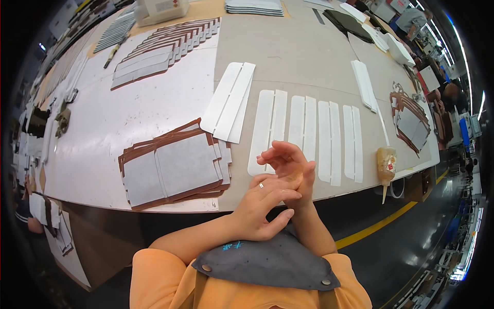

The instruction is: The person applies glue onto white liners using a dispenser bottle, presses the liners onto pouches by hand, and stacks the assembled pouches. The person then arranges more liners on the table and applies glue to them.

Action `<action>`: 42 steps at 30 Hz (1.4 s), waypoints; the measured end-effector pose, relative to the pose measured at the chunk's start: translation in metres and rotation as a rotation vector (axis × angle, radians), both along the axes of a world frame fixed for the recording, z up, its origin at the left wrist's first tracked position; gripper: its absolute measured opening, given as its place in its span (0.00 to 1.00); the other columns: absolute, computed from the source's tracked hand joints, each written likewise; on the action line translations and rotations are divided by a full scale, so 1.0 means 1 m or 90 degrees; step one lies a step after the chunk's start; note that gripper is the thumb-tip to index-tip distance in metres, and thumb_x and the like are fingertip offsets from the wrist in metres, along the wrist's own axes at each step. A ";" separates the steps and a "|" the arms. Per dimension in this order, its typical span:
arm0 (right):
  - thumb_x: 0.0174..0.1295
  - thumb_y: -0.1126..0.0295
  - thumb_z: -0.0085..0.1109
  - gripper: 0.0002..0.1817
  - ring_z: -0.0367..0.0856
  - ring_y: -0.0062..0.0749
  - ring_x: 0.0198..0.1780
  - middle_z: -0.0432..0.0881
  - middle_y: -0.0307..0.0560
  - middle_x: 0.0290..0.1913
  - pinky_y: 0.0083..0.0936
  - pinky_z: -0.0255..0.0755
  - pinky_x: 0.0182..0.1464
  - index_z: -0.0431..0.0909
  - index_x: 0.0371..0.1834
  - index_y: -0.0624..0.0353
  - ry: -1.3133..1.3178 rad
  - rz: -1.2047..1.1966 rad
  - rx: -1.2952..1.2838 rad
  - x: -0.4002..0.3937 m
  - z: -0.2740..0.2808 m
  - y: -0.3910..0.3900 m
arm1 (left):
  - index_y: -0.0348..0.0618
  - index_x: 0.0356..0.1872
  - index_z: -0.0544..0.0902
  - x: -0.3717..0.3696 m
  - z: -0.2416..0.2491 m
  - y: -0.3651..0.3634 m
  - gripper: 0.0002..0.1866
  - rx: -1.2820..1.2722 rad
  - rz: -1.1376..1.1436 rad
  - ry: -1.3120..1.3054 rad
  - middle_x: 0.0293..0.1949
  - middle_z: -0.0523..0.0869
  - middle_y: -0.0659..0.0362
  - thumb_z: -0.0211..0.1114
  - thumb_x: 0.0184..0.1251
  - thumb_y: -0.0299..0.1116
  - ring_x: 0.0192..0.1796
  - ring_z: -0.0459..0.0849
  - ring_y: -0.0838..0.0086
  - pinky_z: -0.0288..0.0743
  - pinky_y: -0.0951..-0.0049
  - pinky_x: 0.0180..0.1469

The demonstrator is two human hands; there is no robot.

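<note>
My left hand [261,208], with a ring on one finger, lies across the palm of my right hand. Its fingers are stretched out and its thumb stands apart. My right hand [289,167] is raised, palm turned inward, with loosely curved fingers; I make out nothing held in either hand. Just beyond them, several white slotted strips [302,121] lie side by side on the table. One strip [265,131] is partly hidden by my right fingers. Left of my hands is a stack of grey-white panels with brown edges [172,170], with more white strips [229,100] overlapping its corner.
A glue bottle [386,166] lies at the table's front right edge, nozzle toward me. Brown-edged pieces [411,121] are piled at the right. Fanned panels [164,54], a yellow-handled tool [111,56] and a clear bin [160,10] sit toward the back left. Another person [411,21] is at the far right.
</note>
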State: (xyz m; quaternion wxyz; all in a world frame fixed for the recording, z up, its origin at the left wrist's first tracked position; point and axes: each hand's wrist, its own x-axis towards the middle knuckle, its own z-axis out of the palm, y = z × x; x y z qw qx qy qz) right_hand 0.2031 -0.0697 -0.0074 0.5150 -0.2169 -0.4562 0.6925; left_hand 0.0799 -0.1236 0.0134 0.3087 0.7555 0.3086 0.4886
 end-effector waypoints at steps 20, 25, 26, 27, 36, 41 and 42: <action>0.57 0.26 0.21 0.50 0.77 0.49 0.46 0.75 0.54 0.44 0.50 0.68 0.54 0.61 0.64 0.60 0.334 0.229 -0.232 -0.032 -0.006 0.003 | 0.42 0.48 0.74 -0.004 -0.004 -0.002 0.18 0.024 0.150 0.078 0.56 0.76 0.52 0.62 0.53 0.23 0.54 0.74 0.62 0.63 0.63 0.55; 0.62 0.32 0.20 0.44 0.76 0.46 0.46 0.76 0.53 0.41 0.44 0.68 0.53 0.66 0.60 0.61 0.330 0.258 -0.221 -0.032 -0.009 0.004 | 0.42 0.45 0.75 -0.009 -0.002 -0.002 0.16 -0.019 0.133 0.054 0.53 0.77 0.54 0.62 0.54 0.25 0.53 0.74 0.62 0.62 0.64 0.56; 0.64 0.34 0.19 0.43 0.76 0.44 0.46 0.76 0.52 0.41 0.41 0.68 0.53 0.67 0.59 0.62 0.337 0.263 -0.215 -0.033 -0.010 0.004 | 0.42 0.45 0.75 -0.009 -0.002 -0.002 0.15 -0.042 0.125 0.035 0.52 0.77 0.54 0.62 0.54 0.26 0.53 0.74 0.62 0.62 0.63 0.56; 0.65 0.36 0.20 0.41 0.76 0.44 0.46 0.76 0.52 0.41 0.41 0.68 0.53 0.67 0.58 0.62 0.323 0.257 -0.201 -0.033 -0.011 0.004 | 0.42 0.45 0.75 -0.010 -0.001 -0.002 0.15 -0.064 0.116 0.016 0.51 0.77 0.54 0.62 0.54 0.26 0.53 0.74 0.62 0.62 0.62 0.57; 0.71 0.51 0.36 0.26 0.77 0.34 0.42 0.76 0.49 0.36 0.25 0.71 0.46 0.72 0.48 0.65 -0.022 0.016 -0.119 -0.027 0.005 -0.008 | 0.40 0.43 0.75 -0.028 -0.001 -0.002 0.11 -0.287 0.014 -0.133 0.42 0.78 0.55 0.59 0.58 0.24 0.47 0.75 0.68 0.65 0.70 0.54; 0.73 0.53 0.31 0.33 0.63 0.18 0.19 0.69 0.40 0.16 0.17 0.56 0.24 0.71 0.15 0.62 -0.153 -0.190 0.046 0.008 -0.001 0.003 | 0.40 0.43 0.77 -0.044 0.005 0.002 0.11 -0.170 0.093 0.065 0.42 0.78 0.56 0.60 0.58 0.25 0.45 0.75 0.66 0.67 0.69 0.51; 0.73 0.52 0.30 0.34 0.60 0.17 0.17 0.68 0.39 0.15 0.17 0.53 0.22 0.69 0.12 0.61 -0.171 -0.207 0.034 0.010 0.000 0.002 | 0.41 0.43 0.77 -0.046 0.002 0.004 0.11 -0.135 0.111 0.108 0.42 0.78 0.56 0.61 0.58 0.26 0.45 0.75 0.65 0.67 0.68 0.51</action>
